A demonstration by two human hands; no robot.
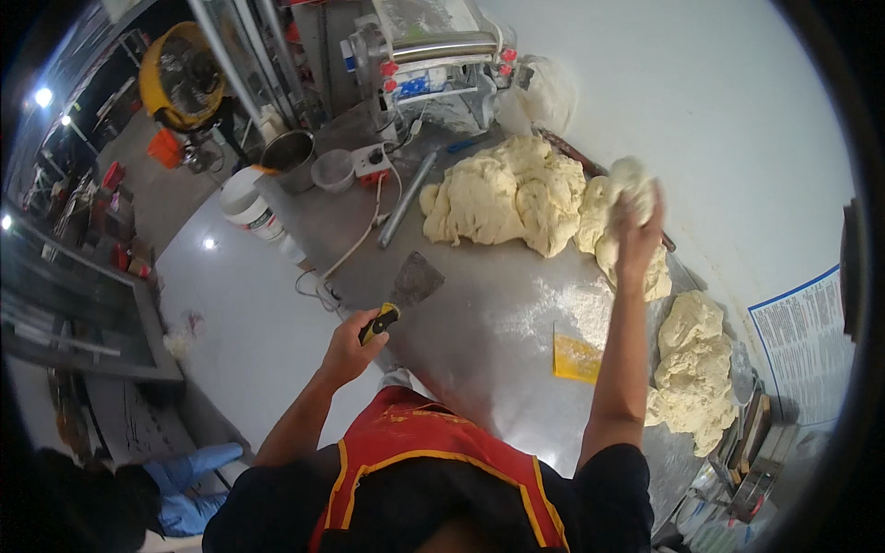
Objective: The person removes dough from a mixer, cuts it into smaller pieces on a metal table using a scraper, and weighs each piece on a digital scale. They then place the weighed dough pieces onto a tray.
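Note:
My left hand (355, 349) grips the black-and-yellow handle of a scraper (417, 279), its dark flat blade over the near-left part of the metal table. My right hand (637, 225), blurred, holds a pale piece of dough (630, 181) above the dough at the back right. A large dough mass (511, 193) lies at the back middle, beside smaller lumps (650, 272) under my right hand. Another dough mass (693, 366) rests to the right of my forearm. A yellow scraper (576, 359) lies by scattered flour (581, 307), left of that forearm.
A dough sheeter (442, 76) stands at the back. Left of the big dough are a metal tube (408, 200), a corded control box (371, 160), a plastic bowl (334, 171), a metal pot (288, 155) and a white bucket (250, 204). A person's blue-clad legs (190, 484) show at lower left.

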